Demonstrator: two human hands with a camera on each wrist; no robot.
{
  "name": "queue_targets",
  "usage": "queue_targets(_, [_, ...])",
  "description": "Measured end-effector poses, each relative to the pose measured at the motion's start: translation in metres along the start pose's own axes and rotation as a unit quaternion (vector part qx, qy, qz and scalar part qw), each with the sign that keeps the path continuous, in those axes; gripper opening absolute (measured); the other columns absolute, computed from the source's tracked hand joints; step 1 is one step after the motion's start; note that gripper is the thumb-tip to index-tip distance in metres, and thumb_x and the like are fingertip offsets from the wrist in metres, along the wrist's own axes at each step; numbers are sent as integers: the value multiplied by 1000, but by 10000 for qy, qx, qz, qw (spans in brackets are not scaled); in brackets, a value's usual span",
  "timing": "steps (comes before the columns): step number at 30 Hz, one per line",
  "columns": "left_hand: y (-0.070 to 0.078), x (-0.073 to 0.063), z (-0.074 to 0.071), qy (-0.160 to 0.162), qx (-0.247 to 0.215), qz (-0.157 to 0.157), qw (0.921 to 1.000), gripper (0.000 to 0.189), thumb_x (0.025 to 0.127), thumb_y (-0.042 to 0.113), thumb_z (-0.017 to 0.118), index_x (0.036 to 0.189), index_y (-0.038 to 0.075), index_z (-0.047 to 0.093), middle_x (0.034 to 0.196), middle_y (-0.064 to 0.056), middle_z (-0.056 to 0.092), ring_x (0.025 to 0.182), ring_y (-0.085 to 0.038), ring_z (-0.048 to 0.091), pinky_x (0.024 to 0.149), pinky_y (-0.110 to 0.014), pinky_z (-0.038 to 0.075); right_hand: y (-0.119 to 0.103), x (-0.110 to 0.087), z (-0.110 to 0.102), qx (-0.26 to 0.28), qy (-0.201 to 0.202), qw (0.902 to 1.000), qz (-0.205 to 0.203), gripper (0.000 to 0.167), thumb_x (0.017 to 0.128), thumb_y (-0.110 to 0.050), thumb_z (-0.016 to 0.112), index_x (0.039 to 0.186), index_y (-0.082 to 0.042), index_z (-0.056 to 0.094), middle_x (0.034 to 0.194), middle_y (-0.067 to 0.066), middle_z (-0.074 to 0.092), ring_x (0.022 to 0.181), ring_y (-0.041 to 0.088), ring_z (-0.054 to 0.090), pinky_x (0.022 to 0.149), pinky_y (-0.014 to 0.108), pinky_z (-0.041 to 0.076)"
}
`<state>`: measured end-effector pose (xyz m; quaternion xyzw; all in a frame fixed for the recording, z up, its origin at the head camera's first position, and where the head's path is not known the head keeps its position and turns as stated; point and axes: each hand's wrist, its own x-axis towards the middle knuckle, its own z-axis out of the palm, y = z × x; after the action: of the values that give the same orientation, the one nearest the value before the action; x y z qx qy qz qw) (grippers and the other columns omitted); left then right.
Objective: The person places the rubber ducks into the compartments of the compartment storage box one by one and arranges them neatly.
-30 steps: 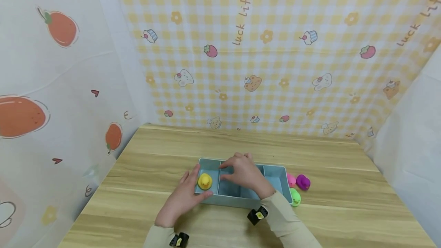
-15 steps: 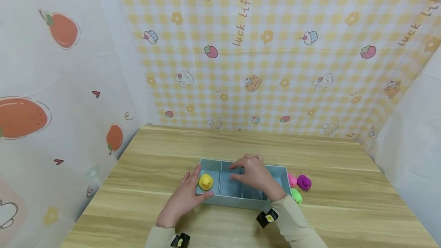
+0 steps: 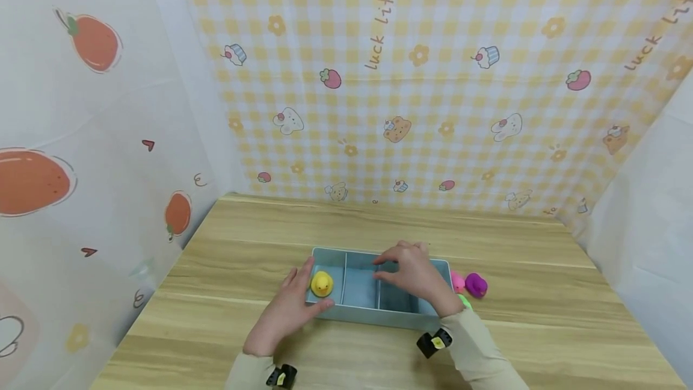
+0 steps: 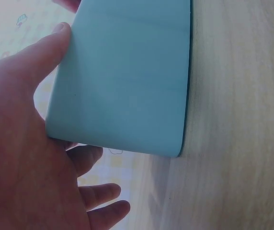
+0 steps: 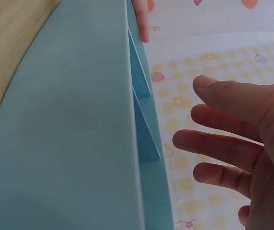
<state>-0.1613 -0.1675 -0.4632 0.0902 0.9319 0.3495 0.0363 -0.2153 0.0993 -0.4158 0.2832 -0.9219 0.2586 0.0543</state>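
Note:
A blue-grey divided box lies lengthwise on the wooden table. In its leftmost compartment sits a yellow rubber duck. My left hand rests at the box's left end, thumb on the near rim and fingers spread along the end wall; the left wrist view shows the box corner against the palm. Above the right-hand compartments hovers my right hand, thumb and fingers apart with nothing between them. In the right wrist view the right hand is over the box's rim, fingers loosely extended.
Beyond the box's right end are a pink duck, a purple duck and a green duck, partly hidden by the right forearm. A patterned cloth hangs behind the table, with white cloth at both sides.
My right hand has moved to the right over the box, from the second compartment toward the third and fourth. My left hand and the yellow duck stay put.

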Motion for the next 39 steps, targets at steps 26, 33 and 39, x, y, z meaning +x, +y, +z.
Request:
queue_targets(26, [-2,1,2,-26,11,0,10000,100,81,53,69,154,10,15,154,-15,30,142,-48,17,99,-69,35,21,-20,-17,-79,92,9984,561,22,77,-27,80,96,-16,77,87,-2,70,84,20,58,76,39,22])
queue_targets(33, [0,0,2,-23,12,0,10000,98,82,52,68,154,10,15,154,-15,31,142,-48,17,100,-68,33,27,-26,-20,-25,136,9978,645,20,77,-25,80,95,-16,77,91,-3,73,83,19,57,76,40,22])
queue_targets(39, [1,0,1,-22,44,-54,10000,98,82,50,69,154,11,15,155,-14,30,143,-47,16,100,-69,33,35,-35,-26,110,132,9966,804,20,79,-24,78,97,-15,77,93,-4,72,87,18,59,85,42,35])
